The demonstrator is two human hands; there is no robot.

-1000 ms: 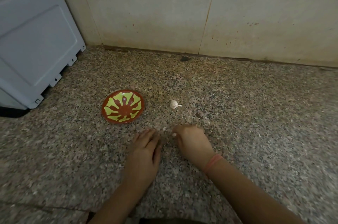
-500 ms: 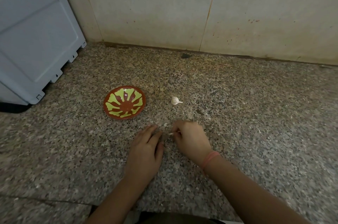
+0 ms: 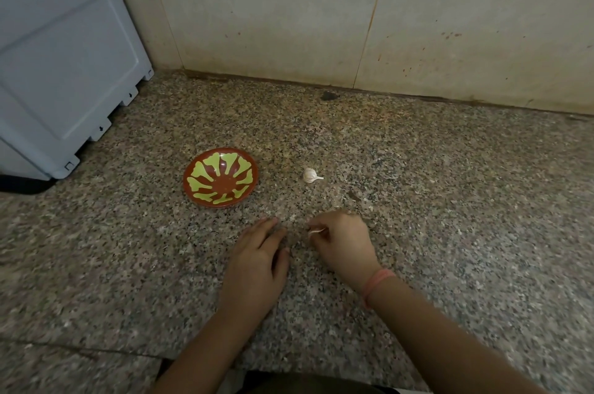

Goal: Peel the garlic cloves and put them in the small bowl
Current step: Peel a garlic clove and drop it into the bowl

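Speckled granite countertop (image 3: 450, 200) is bearing a small red-brown bowl with yellow-green petals (image 3: 220, 181); right of it a white garlic clove (image 3: 310, 175) is lying, tail pointing away. The right hand (image 3: 344, 245), nearer the clove, is pinching a pale sliver (image 3: 316, 232); the left hand (image 3: 257, 261) is resting flat.

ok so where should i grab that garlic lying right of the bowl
Pinch the garlic across its rounded body from above, fingers on its near and far sides. It lies sideways, thin stem pointing right, likely too slim to hold.
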